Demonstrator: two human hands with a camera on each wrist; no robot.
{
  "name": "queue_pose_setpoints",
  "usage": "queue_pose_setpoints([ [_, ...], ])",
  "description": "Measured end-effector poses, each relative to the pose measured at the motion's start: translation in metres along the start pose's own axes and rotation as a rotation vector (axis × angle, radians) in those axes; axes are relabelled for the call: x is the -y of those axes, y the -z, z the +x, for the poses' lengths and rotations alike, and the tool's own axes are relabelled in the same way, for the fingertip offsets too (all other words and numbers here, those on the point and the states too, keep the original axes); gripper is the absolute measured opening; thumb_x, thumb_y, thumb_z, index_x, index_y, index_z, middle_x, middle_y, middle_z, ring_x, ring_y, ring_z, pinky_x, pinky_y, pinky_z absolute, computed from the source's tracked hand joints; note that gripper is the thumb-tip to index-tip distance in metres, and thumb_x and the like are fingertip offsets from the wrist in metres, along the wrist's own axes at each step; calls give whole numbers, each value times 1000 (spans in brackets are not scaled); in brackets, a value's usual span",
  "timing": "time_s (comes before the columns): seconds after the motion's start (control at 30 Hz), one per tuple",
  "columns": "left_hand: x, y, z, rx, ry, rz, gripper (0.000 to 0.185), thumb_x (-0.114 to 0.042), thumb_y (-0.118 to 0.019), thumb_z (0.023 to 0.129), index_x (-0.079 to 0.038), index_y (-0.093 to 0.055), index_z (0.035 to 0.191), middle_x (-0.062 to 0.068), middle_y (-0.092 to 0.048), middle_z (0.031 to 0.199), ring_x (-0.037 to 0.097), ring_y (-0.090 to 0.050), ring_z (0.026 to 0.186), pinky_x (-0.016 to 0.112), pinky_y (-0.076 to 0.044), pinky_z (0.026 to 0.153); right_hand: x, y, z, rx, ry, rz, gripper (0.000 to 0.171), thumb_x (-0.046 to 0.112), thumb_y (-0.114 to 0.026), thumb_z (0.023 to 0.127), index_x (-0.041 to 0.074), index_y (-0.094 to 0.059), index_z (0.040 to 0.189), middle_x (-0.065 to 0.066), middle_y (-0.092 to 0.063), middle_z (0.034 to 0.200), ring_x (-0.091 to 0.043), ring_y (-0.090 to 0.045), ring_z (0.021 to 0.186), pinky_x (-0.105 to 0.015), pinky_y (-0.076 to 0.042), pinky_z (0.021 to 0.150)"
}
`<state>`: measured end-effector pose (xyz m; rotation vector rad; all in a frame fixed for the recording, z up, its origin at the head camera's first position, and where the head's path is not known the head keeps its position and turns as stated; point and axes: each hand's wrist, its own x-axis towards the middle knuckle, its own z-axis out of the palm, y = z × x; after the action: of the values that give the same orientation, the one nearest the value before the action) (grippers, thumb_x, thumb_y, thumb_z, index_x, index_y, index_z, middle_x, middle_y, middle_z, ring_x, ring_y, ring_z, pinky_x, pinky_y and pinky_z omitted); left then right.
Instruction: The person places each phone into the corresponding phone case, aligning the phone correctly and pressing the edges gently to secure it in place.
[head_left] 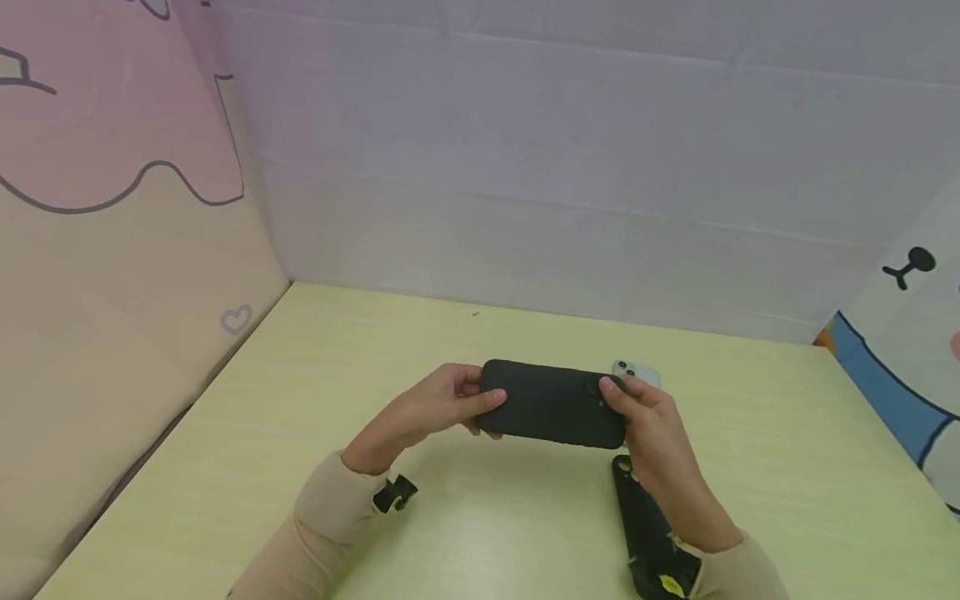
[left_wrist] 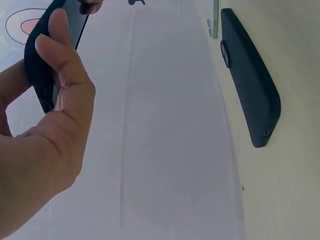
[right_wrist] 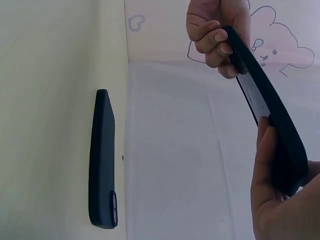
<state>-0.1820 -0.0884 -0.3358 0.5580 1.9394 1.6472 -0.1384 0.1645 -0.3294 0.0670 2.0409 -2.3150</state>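
Both hands hold a black phone case [head_left: 553,403] level above the pale yellow table [head_left: 300,400]. My left hand [head_left: 459,405] grips its left end, thumb on top and fingers underneath. My right hand [head_left: 636,410] pinches the right end near the camera cutout. In the left wrist view, the left hand [left_wrist: 55,100] curls round the held case [left_wrist: 40,75]. From the right wrist, the right hand [right_wrist: 272,190] grips the held case [right_wrist: 272,115], with the left hand [right_wrist: 215,30] at the far end. A second black case [head_left: 643,521] lies flat beneath my right forearm.
A light blue phone [head_left: 637,371] lies on the table just behind the held case, its edge [left_wrist: 214,20] beside the lying case [left_wrist: 250,75], also visible from the right wrist [right_wrist: 102,160]. Patterned panels wall the table at the left, back and right.
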Motion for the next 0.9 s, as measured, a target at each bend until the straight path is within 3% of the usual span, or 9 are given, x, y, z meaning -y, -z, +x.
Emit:
queue_pose_setpoints([
  [0.1, 2, 3, 0, 22, 12, 3, 31, -27, -53, 93, -4, -52, 114, 13, -68, 92, 26, -68, 70, 35, -54, 66, -3, -2, 0, 10, -19, -21, 18, 21, -55, 92, 21, -65, 78, 11, -61, 75, -1, -57, 82, -18, -47, 74],
  [0.4, 10, 4, 1, -39, 64, 68, 32, -34, -47, 95, -7, -57, 109, 6, -66, 74, 17, -63, 55, 37, -55, 60, -13, 0, -2, 36, -62, -111, 12, 21, -55, 92, 15, -62, 85, 11, -65, 70, -4, -62, 68, -21, -48, 66],
  [0.67, 21, 3, -3, -93, 107, 120, 32, -31, -50, 94, -6, -60, 111, 12, -68, 80, 20, -66, 58, 41, -55, 61, -18, 3, -5, 166, -132, -210, 24, 24, -52, 94, 3, -55, 105, 11, -67, 81, -6, -65, 76, -27, -52, 70],
  [0.9, 30, 2, -6, -71, 155, 154, 26, -29, -49, 95, -7, -59, 103, 10, -64, 90, 21, -65, 60, 38, -55, 60, -29, 6, -3, 207, -144, -330, 37, 23, -55, 92, -8, -54, 113, 0, -59, 96, -9, -59, 86, -34, -53, 73],
])
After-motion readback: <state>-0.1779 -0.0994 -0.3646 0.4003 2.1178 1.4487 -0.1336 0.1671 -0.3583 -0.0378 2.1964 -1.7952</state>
